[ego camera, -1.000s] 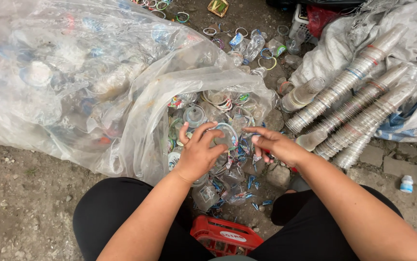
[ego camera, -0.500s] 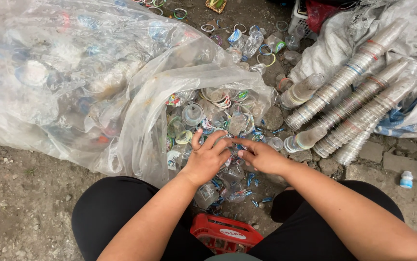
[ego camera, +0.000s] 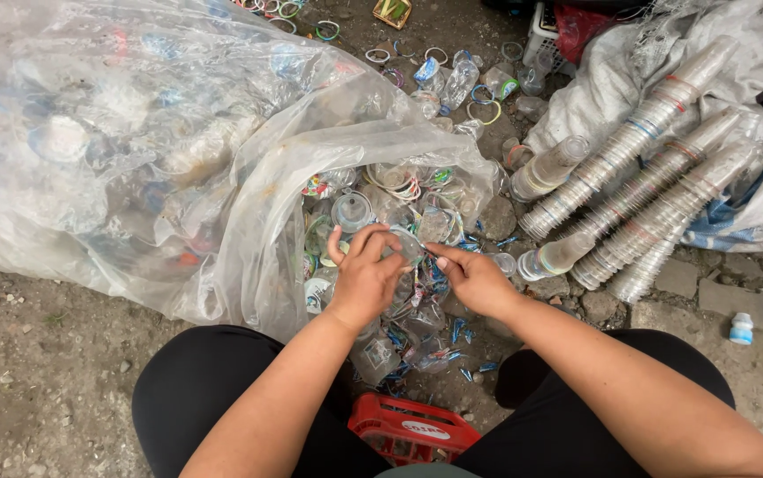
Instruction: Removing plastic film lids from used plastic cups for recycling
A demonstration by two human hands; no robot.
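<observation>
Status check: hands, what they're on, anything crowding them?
Left hand grips a clear plastic cup at its rim. Right hand pinches at the cup's edge. Loose cups spill from the big clear bag; stacked cups lie right.

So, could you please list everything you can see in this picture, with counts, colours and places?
Plastic bag: one, large, clear, left, full of plastic scrap.
Loose cups: many, clear, at the bag mouth.
Held cup: one, clear, between both hands.
Stacked cups: several long rows, clear, right, on a grey sack.
Lid rings: several, coloured, on the ground above.
Crate: one, red, between the knees.
Small bottle: one, white, far right.
Left hand: on the cup.
Right hand: at its rim.
</observation>
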